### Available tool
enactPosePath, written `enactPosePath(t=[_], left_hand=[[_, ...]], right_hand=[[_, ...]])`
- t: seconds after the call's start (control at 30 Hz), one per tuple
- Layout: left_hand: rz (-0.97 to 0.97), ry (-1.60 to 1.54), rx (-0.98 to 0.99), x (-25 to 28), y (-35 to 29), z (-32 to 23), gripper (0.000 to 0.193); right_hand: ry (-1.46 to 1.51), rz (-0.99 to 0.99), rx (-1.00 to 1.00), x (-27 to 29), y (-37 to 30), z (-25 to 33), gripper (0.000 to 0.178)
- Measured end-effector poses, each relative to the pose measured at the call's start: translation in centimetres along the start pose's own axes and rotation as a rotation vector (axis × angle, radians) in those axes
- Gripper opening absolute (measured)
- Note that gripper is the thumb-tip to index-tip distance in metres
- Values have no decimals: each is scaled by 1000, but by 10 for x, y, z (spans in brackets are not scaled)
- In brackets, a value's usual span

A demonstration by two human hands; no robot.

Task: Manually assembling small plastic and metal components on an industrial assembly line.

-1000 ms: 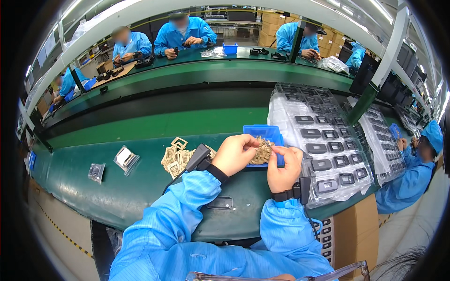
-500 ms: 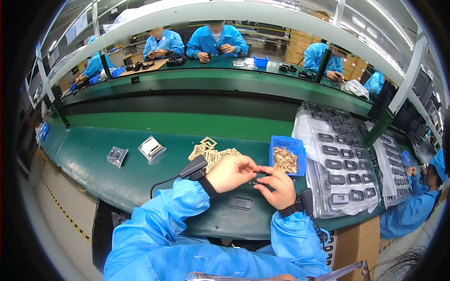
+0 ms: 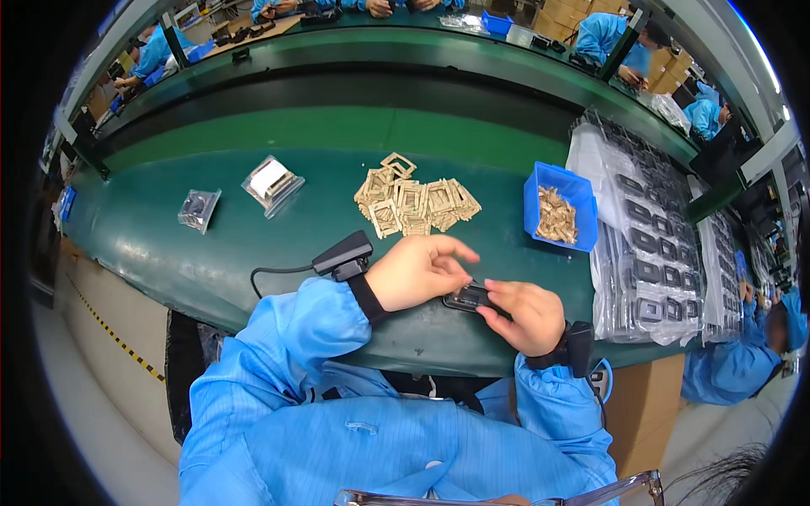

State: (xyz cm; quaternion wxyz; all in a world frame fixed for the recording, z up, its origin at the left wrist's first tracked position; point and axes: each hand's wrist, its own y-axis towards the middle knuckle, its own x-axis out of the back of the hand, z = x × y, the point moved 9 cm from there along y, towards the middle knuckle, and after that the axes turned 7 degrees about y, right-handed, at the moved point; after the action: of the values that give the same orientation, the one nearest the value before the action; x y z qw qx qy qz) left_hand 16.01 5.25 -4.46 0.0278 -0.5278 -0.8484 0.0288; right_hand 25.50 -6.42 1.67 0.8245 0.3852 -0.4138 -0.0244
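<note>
A small black rectangular housing (image 3: 462, 299) lies on the green tabletop in front of me. My right hand (image 3: 530, 315) grips its right end, with the thumb on the near side and the fingers on the far side. At the housing's far left edge, my left hand (image 3: 422, 271) has its thumb and a fingertip pressed together, while the index finger stretches out above. Whatever those fingertips hold is too small to make out. Beyond my hands spreads a loose pile of tan rectangular frames (image 3: 413, 198). A blue bin (image 3: 584, 243) with small tan pieces stands right of the pile.
Clear trays of black housings (image 3: 650, 244) are stacked at the right. Two plastic bags, one with dark parts (image 3: 199, 209) and one with a white label (image 3: 272, 181), lie at the left. Co-workers in blue sit across the bench and at the far right.
My hands have come down from above the table to the black housing, and my right hand has taken hold of it. The view has tipped downward.
</note>
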Motion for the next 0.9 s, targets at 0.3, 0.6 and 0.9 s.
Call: enactPosePath(t=[0.3, 0.6, 0.9], left_hand=[[-190, 745, -284, 16, -16, -25, 50], [-50, 1072, -492, -6, -16, -16, 37], [39, 1202, -494, -20, -19, -17, 30]], right_hand=[[72, 65, -197, -10, -5, -20, 34], [90, 128, -248, -21, -3, -28, 36], [121, 154, -275, -22, -7, -31, 37]])
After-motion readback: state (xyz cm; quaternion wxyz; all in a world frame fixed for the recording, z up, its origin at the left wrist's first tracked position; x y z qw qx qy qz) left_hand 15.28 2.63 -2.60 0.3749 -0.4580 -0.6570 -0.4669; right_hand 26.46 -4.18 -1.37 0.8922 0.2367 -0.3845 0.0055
